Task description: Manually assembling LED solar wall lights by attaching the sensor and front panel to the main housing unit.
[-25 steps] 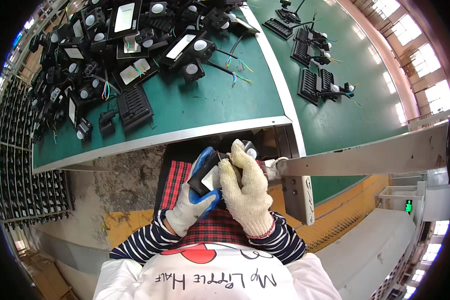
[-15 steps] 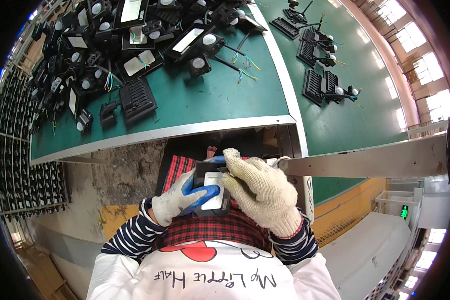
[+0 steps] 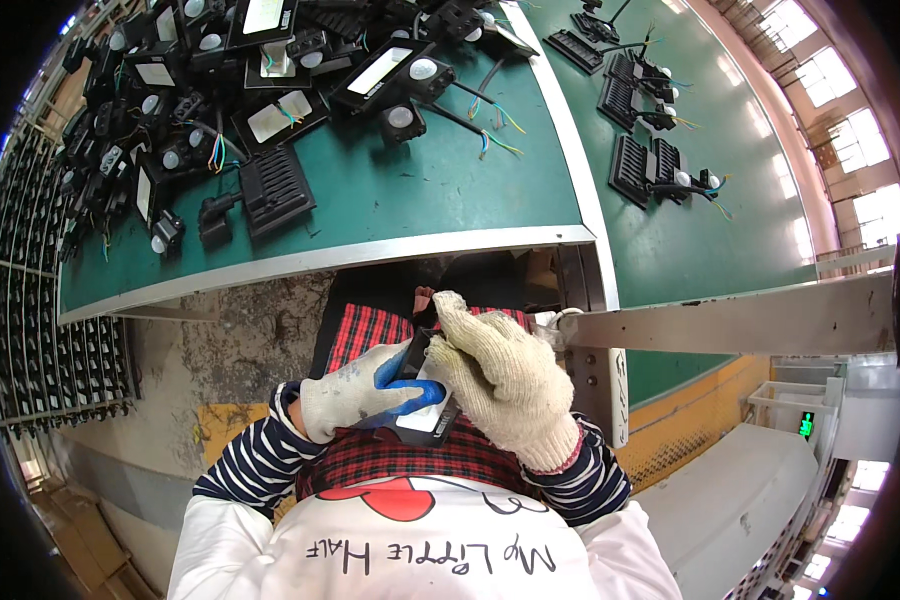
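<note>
Floodlight (image 3: 433, 418) more aslant between gloved hands (image 3: 355, 397), clear of table edge (image 3: 420, 248)

The left glove (image 3: 355, 395) is pale grey and blue, the right glove (image 3: 518, 385) cream, sleeves (image 3: 255, 455) navy-and-white striped, plaid cloth (image 3: 370, 332) red and black, held floodlight (image 3: 425, 433) black with a white panel (image 3: 422, 418), left workbench (image 3: 440, 205) green.

Floodlight (image 3: 425, 419): partly obscured by left hand (image 3: 365, 393) and right hand (image 3: 515, 388); underside not visible. Lamp pile (image 3: 270, 120): cut off at upper edge. Rack contents (image 3: 55, 310): too small to identify.
</note>
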Demonstrator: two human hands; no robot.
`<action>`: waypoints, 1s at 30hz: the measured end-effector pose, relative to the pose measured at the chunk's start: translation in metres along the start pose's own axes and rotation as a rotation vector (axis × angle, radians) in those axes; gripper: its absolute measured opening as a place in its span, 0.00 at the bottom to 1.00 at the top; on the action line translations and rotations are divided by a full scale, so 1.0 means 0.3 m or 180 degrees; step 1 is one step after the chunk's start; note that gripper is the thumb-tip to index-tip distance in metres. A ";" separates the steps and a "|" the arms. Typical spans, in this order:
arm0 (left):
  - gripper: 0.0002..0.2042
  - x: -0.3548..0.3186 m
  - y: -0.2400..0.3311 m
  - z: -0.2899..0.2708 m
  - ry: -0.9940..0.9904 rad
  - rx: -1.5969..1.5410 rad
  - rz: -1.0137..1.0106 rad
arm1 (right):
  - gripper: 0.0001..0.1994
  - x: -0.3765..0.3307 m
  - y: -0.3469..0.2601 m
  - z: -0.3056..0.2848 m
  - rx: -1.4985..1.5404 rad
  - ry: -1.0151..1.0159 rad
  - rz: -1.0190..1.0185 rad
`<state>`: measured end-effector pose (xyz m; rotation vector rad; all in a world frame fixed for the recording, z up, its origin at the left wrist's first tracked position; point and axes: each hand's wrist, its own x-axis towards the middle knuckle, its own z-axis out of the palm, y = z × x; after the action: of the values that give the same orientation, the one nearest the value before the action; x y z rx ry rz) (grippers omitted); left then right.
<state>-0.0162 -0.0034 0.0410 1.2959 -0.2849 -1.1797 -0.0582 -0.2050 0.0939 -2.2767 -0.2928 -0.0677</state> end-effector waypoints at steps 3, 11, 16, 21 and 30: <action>0.25 0.005 -0.002 -0.007 -0.0043 0.0186 0.0015 | 0.19 -0.005 -0.001 0.003 0.0193 -0.0026 0.0007; 0.27 0.003 0.016 0.004 -0.0097 -0.0346 0.0024 | 0.19 -0.006 0.015 -0.026 0.0488 -0.0168 0.0154; 0.24 -0.003 0.023 -0.008 -0.0235 0.0238 -0.0284 | 0.18 0.019 0.057 -0.054 0.0515 -0.0108 -0.0125; 0.28 -0.013 0.029 -0.021 -0.0384 0.1017 -0.0655 | 0.15 0.046 0.064 -0.098 0.1020 -0.1087 -0.0279; 0.39 -0.016 0.028 0.018 0.2013 0.2358 0.2578 | 0.18 -0.023 0.178 0.005 0.5161 0.0514 0.1738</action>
<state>-0.0180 -0.0041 0.0519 1.8505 -0.7270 0.0805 -0.0527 -0.2393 0.0526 -0.6627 0.3105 0.2047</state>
